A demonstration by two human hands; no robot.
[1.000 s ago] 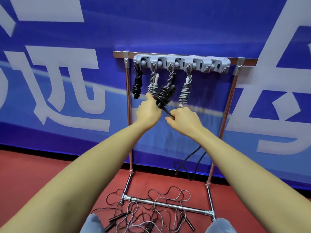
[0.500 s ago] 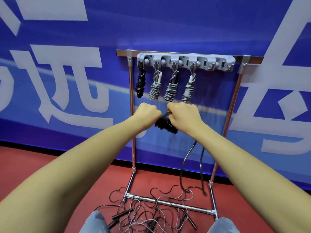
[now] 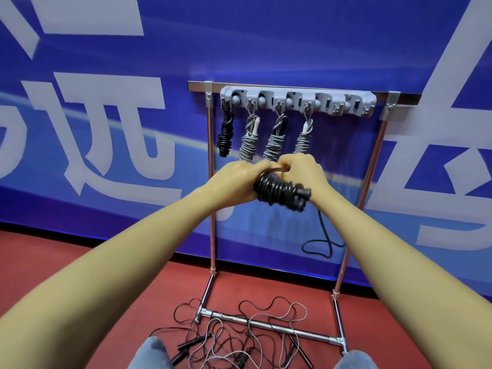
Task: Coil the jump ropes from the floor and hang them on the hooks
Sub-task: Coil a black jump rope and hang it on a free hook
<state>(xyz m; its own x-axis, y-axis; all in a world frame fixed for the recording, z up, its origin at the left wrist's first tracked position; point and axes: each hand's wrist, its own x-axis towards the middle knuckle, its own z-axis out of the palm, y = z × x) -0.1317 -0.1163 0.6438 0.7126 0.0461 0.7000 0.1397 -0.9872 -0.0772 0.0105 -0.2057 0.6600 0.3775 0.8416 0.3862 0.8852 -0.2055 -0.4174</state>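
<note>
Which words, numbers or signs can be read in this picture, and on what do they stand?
"远" (probably): large white character on the blue banner.
Other white characters, at top left and right: cut off, unreadable.
Grey plastic hook rail and hanging coiled jump ropes: no text visible.

head cam | faces forward-down | close to rack
</note>
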